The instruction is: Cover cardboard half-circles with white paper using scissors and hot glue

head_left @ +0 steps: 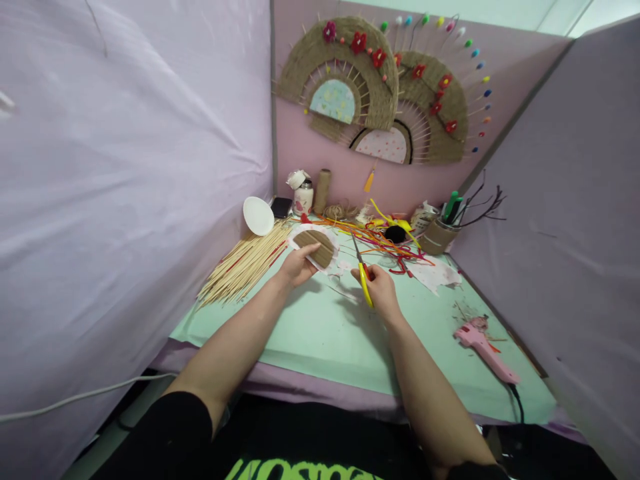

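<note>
"What are the hands doing?"

"The left hand (299, 265) pinches the brown card (324, 252), with spotty paper (334, 239) peeking out around it. The right hand (383, 293) grips the yellow scissors (365, 285), just beside the card."

"What could go wrong?"

"The point could nick the left fingers if the hands get too close. Or the paper could rip if it gets pulled."

"And farther out?"

"Fuzzy wires (380, 241) lie past the right hand, so the scissors could snag them. The pink glue gun (484, 350) is right of that hand; if it's hot, an arm bump could burn."
</note>
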`<state>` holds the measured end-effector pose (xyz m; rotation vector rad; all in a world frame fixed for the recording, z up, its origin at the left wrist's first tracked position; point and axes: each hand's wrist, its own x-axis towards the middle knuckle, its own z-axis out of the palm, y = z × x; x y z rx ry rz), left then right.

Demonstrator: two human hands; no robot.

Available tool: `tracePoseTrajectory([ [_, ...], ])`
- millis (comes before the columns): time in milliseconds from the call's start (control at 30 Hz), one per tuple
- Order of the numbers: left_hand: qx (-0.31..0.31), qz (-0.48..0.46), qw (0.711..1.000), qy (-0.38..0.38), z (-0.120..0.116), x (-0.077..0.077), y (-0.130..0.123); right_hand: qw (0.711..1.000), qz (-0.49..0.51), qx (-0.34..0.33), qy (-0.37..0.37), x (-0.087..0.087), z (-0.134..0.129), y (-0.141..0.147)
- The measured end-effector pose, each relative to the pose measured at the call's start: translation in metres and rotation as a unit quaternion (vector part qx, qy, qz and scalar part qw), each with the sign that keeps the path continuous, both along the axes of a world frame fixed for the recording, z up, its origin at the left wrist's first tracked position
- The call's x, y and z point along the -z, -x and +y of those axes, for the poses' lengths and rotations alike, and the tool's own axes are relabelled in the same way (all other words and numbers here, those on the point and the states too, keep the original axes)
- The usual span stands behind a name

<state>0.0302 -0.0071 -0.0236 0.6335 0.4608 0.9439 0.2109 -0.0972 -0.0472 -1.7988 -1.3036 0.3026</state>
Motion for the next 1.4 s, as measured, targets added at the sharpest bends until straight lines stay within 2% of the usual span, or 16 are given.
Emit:
tracePoseTrajectory([
  [333, 0.027, 0.023, 0.996, -0.081, -0.006, 0.005, -0.003, 0.999, -0.027, 0.025, 0.012, 0.007, 0.007, -0.011],
  [467, 0.027, 0.036, 0.996, -0.083, -0.009, 0.004, -0.002, 0.988, -0.106, 0.071, 0.086, 0.011, 0.008, -0.026],
  [600, 0.031, 0.074, 0.995, -0.053, -0.009, 0.003, -0.004, 0.959, -0.185, 0.107, 0.189, 0.013, 0.008, -0.048],
  [700, 0.004, 0.095, 0.995, 0.005, -0.004, 0.002, -0.005, 0.942, -0.197, 0.123, 0.243, 0.014, 0.007, -0.058],
  [800, -0.039, 0.077, 0.995, 0.044, 0.003, -0.002, -0.001, 0.937, -0.195, 0.13, 0.26, 0.013, 0.007, -0.061],
  [867, -0.066, 0.039, 0.996, 0.034, 0.007, -0.006, 0.003, 0.936, -0.197, 0.131, 0.262, 0.014, 0.007, -0.061],
  [967, -0.153, -0.019, 0.988, -0.015, 0.01, -0.012, 0.008, 0.934, -0.2, 0.134, 0.264, 0.015, 0.008, -0.061],
  [1033, -0.164, -0.029, 0.986, -0.029, 0.009, -0.014, 0.008, 0.933, -0.201, 0.136, 0.267, 0.016, 0.008, -0.062],
  [1133, -0.132, -0.014, 0.991, -0.026, 0.007, -0.01, 0.001, 0.934, -0.196, 0.138, 0.266, 0.016, 0.007, -0.064],
  [1233, -0.099, 0.031, 0.994, -0.037, 0.002, 0.0, -0.009, 0.934, -0.199, 0.136, 0.264, 0.016, 0.007, -0.063],
  [1333, -0.038, 0.152, 0.985, -0.071, -0.01, 0.016, -0.02, 0.93, -0.221, 0.141, 0.256, 0.017, 0.007, -0.063],
  [1400, 0.048, 0.235, 0.96, -0.144, -0.02, 0.024, -0.024, 0.929, -0.23, 0.146, 0.25, 0.02, 0.008, -0.063],
])
